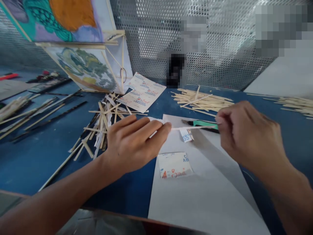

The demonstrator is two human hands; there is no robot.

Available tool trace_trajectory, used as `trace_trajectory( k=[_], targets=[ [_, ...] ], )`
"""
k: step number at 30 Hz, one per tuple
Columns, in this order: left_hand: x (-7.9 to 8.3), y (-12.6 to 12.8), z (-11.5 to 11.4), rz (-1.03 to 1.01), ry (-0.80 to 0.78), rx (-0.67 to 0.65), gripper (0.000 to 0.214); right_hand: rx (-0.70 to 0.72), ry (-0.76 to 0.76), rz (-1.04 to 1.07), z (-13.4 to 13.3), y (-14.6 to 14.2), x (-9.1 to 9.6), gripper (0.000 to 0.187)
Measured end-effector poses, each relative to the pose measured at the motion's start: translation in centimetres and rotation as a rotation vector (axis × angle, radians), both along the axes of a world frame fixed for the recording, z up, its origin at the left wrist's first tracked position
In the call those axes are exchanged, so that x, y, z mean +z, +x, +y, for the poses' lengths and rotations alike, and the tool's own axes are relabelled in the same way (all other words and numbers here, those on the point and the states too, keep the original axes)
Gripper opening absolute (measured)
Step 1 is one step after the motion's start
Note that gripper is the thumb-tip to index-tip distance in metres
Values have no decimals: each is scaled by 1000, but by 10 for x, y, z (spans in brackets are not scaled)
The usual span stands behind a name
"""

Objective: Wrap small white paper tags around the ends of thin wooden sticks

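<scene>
Between my two hands a thin pale stick [193, 127] stretches level above a white sheet of paper [195, 202]. My left hand [139, 140] is closed, with thumb and fingertips pinching the stick's left end. A bit of white material shows behind those fingers; its kind is unclear. Curled shut at the other end, my right hand [249, 133] pinches the stick's right tip. Just behind the stick lies a cutter knife with a green handle [199, 123]. Below it, on the paper, rest a small scrap of sandpaper [187, 135] and a larger sandpaper piece [174, 166], printed backs up.
A sandpaper sheet [143, 93] lies behind my left hand, near a heap of stick offcuts [104, 120]. Pale sticks [202, 99] are piled at the back, with more at far right. Painted stick-framed panels [85, 68] stand back left; brushes and rods lie at left.
</scene>
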State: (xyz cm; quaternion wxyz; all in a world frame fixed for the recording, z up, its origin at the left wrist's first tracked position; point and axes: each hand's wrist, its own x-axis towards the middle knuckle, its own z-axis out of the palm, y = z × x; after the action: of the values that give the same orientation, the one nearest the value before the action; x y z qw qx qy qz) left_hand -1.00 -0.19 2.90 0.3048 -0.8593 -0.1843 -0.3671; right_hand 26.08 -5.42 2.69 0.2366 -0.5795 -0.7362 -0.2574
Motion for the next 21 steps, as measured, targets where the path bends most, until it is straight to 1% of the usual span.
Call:
trace_trajectory(
  k=[1, 2, 3, 4, 6, 7, 8, 9, 10, 12, 15, 16, 17, 19, 21],
  targets=[
    [0, -1, 2, -35, -1, 5, 4, 32, -1, 87, -1, 3, 5, 13],
    [0, -2, 4, -67, -8, 6, 5, 120, -57, 174, -5, 4, 9, 13],
    [0, -2, 5, -93, -23, 6, 7, 252, -172, 241, -10, 2, 13, 14],
    [0, -3, 6, -112, -42, 2, 9, 396, -330, 271, -16, -3, 16, 16],
    [1, -4, 5, -144, -73, -17, 12, 639, -671, 240, -30, -19, 15, 18],
    [1, -5, 4, -155, -82, -27, 13, 711, -790, 204, -36, -28, 13, 18],
    [2, -5, 3, -159, -86, -39, 15, 745, -856, 176, -41, -37, 9, 18],
    [3, -6, 1, -157, -90, -47, 17, 751, -879, 167, -43, -45, 6, 19],
    [4, -6, -1, -150, -94, -55, 20, 729, -867, 179, -44, -51, 2, 18],
    [6, -8, -5, -138, -100, -71, 26, 631, -798, 283, -40, -56, -2, 14],
    [10, -10, -10, -145, -94, -105, 29, 495, -624, 601, -28, -48, -1, 10],
    [11, -11, -11, -144, -89, -112, 29, 489, -548, 714, -24, -42, 0, 10],
    [12, -12, -12, -145, -86, -112, 30, 513, -477, 820, -21, -37, 0, 10],
    [14, -13, -13, -138, -80, -105, 32, 599, -354, 1013, -17, -27, -1, 10],
    [16, -13, -14, -134, -82, -77, 33, 665, -277, 1170, -16, -22, -4, 11]
  ],
)
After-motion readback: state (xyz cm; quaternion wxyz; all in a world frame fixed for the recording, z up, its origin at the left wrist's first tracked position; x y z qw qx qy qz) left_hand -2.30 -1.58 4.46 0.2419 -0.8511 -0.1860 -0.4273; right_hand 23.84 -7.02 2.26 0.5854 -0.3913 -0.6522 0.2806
